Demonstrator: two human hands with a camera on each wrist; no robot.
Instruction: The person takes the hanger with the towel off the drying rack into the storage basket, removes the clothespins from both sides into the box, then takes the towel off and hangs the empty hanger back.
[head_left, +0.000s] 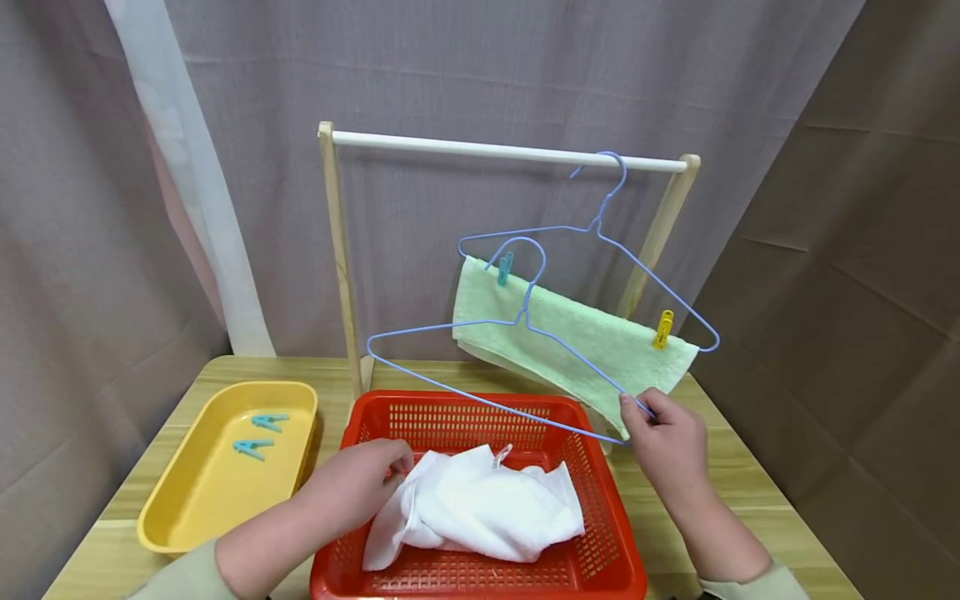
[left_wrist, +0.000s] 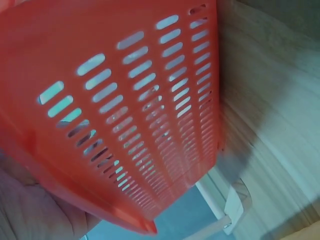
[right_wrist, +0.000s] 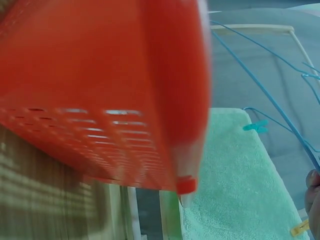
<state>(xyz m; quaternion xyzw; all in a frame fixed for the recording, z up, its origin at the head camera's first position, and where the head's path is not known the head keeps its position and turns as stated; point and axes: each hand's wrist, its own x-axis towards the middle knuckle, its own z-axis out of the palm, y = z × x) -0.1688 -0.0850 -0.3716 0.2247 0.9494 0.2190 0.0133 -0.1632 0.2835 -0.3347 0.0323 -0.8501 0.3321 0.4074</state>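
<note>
Inside the yellow tray (head_left: 213, 500), two teal pegs (head_left: 268, 422) are left loose; they could be knocked if the left forearm is swung outward. The left hand (head_left: 360, 483) is curled at the left edge of the white towel (head_left: 487, 508), which is bunched in the red basket (head_left: 480, 590); whether any cloth is pinched cannot be told. If only one corner is lifted, the towel could be twisted or snagged on the rim.

Over the basket, a loose blue hanger (head_left: 522, 317) is held at its right corner by the right hand (head_left: 671, 437). Because it is gripped at one end only, its hook could be swung into the green towel (head_left: 562, 333) behind, or tangled with the hung hanger (head_left: 598, 223). By such a bump the yellow peg (head_left: 663, 329) could be loosened.

No brand is seen. On the white towel a small tag or loop (head_left: 503, 455) is shown; no writing can be read.
</note>
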